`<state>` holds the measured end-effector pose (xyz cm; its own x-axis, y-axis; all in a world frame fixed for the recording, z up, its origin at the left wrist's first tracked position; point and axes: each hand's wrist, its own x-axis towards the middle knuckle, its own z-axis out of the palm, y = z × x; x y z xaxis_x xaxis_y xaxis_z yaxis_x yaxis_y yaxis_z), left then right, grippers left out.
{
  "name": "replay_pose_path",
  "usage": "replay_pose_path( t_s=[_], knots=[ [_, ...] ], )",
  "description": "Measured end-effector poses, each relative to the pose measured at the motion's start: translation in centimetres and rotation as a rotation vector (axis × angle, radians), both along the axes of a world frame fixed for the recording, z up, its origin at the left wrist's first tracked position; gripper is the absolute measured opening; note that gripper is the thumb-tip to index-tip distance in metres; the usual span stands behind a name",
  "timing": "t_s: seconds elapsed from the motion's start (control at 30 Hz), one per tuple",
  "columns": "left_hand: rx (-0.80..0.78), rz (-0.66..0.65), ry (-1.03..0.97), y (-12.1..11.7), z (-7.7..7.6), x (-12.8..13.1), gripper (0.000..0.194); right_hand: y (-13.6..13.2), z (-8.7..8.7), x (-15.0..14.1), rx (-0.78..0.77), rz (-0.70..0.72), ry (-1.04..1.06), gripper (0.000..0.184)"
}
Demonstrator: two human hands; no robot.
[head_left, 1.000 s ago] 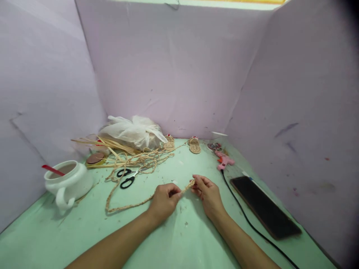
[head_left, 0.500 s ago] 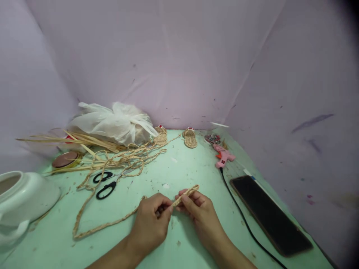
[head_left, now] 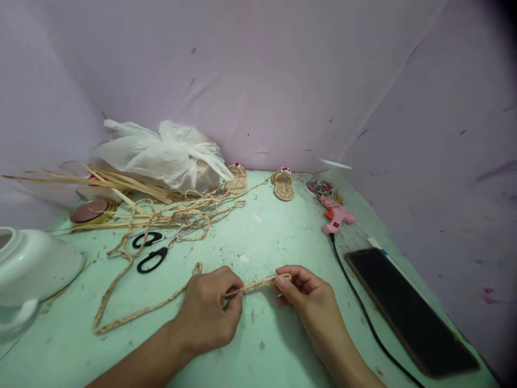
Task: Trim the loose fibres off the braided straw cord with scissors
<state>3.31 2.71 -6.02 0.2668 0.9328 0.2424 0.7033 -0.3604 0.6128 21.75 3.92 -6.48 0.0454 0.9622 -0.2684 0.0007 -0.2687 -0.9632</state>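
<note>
A braided straw cord (head_left: 259, 284) is stretched between my two hands above the green table. My left hand (head_left: 214, 307) is closed on it, thumb against the fingers. My right hand (head_left: 309, 296) pinches the folded end of the cord between thumb and fingertips. From my left hand the cord runs left over the table, bends, and joins a loose tangle of braid (head_left: 189, 210). Black-handled scissors (head_left: 151, 260) lie by the tangle, their blades partly under it. Two small woven slippers with red beads, a left one (head_left: 237, 182) and a right one (head_left: 284, 186), rest at the back.
A white pot (head_left: 36, 269) stands at the left edge. Behind the tangle are dry straw strips (head_left: 121, 183), a round tin (head_left: 91, 210) and a white plastic bag (head_left: 161, 156). On the right lie a pink glue gun (head_left: 338, 214), its black cable (head_left: 363, 315) and a dark phone (head_left: 412, 312).
My hands came together on the cord, then drew apart, with more cord now showing between them. The right grip has shifted to the folded end. The camera view has also moved.
</note>
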Motion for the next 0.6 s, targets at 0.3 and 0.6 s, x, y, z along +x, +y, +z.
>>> replay_pose_path(
  t_s=[0.3, 0.6],
  knots=[
    [-0.062, -0.059, 0.204, 0.4, 0.1, -0.2, 0.015, -0.4, -0.1, 0.8, 0.686, 0.328, -0.941, 0.014],
    [-0.139, -0.152, 0.291, 1.3, 0.3, -1.1, 0.017, 0.2, -0.6, 0.8, 0.782, 0.435, -0.899, 0.016]
  ],
)
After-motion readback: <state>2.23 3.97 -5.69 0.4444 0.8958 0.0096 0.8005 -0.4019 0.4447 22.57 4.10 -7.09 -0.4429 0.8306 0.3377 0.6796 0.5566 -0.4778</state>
